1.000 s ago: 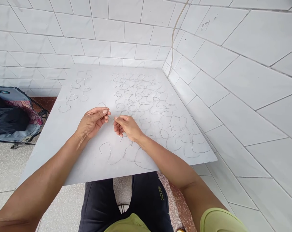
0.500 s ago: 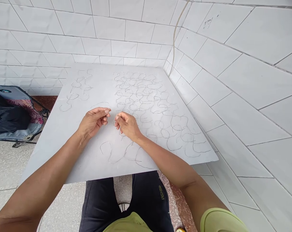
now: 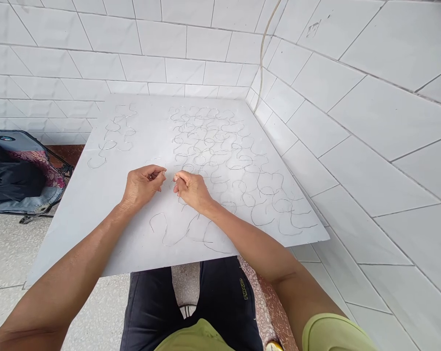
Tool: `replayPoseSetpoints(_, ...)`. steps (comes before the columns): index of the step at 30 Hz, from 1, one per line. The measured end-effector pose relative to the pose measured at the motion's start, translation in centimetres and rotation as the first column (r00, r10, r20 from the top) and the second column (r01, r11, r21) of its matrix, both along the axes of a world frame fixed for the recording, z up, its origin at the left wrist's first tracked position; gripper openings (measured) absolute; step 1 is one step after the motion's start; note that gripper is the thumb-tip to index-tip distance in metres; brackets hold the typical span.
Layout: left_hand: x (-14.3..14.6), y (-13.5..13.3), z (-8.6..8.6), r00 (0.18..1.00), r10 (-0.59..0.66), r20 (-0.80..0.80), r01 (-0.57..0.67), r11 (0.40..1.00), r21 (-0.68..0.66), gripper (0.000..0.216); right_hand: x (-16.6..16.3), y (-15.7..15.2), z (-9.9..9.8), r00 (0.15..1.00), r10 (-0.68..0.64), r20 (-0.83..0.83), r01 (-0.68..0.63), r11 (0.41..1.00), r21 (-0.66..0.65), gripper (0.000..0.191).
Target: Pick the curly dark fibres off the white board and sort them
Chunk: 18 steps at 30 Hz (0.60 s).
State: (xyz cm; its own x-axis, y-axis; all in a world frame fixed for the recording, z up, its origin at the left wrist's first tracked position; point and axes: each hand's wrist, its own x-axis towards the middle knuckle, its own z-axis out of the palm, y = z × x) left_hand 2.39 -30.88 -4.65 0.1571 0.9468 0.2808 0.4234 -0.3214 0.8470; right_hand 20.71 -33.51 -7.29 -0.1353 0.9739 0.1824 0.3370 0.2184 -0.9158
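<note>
My left hand (image 3: 142, 186) is closed in a pinch over the middle of a pale sheet-topped table (image 3: 106, 209). A faint curved thin wire (image 3: 154, 158) shows just above its fingers. Facing it across a small gap, my right hand (image 3: 194, 189) pinches too, with a tiny bright bit of the thin wire at its fingertips. The stretch between the hands is too fine to follow. Many bent dark wires (image 3: 258, 180) lie in rows beyond and right of my right hand. Near the front edge rest several larger wavy wires (image 3: 165, 225).
A smaller group of bent wires (image 3: 107, 142) lies at the far left of the tabletop. White tiled walls (image 3: 194, 41) border the back and right, with a cable (image 3: 261, 63) running down the corner. A folding chair (image 3: 41, 202) with dark cloth (image 3: 13, 170) stands at left.
My left hand has turned, its fingers now curled further inward and the back of the hand showing more. My right hand stays nearly in place. The view has shifted slightly.
</note>
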Motion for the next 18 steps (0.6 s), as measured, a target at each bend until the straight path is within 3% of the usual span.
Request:
replayPoseSetpoints(7,0.0,-0.3,0.5,0.999,-0.029,-0.017,0.029,0.999,0.027,0.017,0.5,0.1,1.2,0.999,-0.015,-0.043,0.015,1.0,0.008,0.029)
replayPoseSetpoints(10,0.0,-0.5,1.0,0.998,-0.061,-0.008,0.061,0.998,0.025,0.018,1.4,0.5,2.1,0.981,-0.035,-0.191,0.034,0.999,-0.01,0.037)
replayPoseSetpoints(14,0.1,-0.7,0.9,0.985,-0.164,-0.047,0.169,0.978,0.122,0.018,2.4,1.5,2.4,0.875,0.105,-0.473,-0.18,0.977,-0.117,0.038)
replayPoseSetpoints(18,0.1,-0.8,0.4,0.972,-0.21,-0.105,0.231,0.936,0.267,0.016,2.6,1.9,2.1,0.81,0.145,-0.568,-0.28,0.947,-0.158,0.034)
